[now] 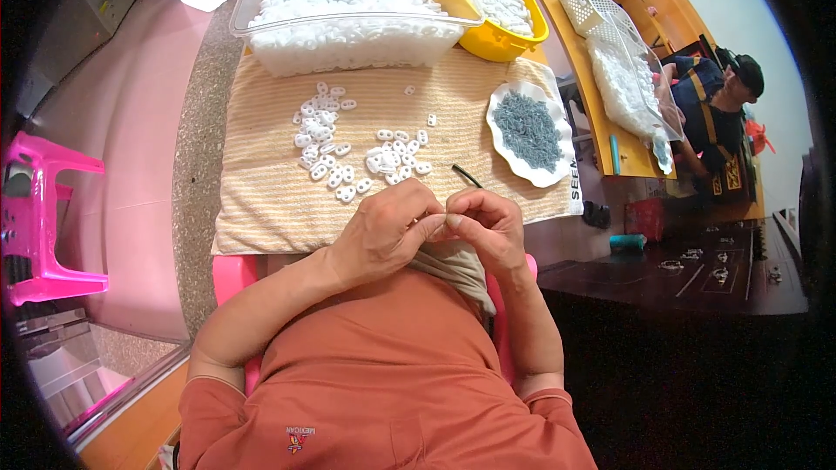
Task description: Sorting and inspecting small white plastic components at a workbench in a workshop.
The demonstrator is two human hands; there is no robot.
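Note:
My left hand (394, 219) and my right hand (488, 224) meet at the near edge of the towel, fingertips pinched together. Whatever lies between the fingers is too small and covered to name. Just beyond them rests a thin black rod (468, 176), one end close to my right hand. Loose white oval plastic pieces, each with two dark holes, lie in two clusters: a longer one (320, 135) to the left and a smaller one (396, 155) ahead of my hands. A scalloped white plate (557, 172) at the right holds a heap of small grey pieces (528, 130).
A clear plastic bin (348, 26) full of white pieces stands at the far side, beside a yellow bowl (538, 35) of similar pieces. A striped towel (261, 183) covers the table. A pink stool (52, 218) stands left. Another person (710, 104) sits at a table at right.

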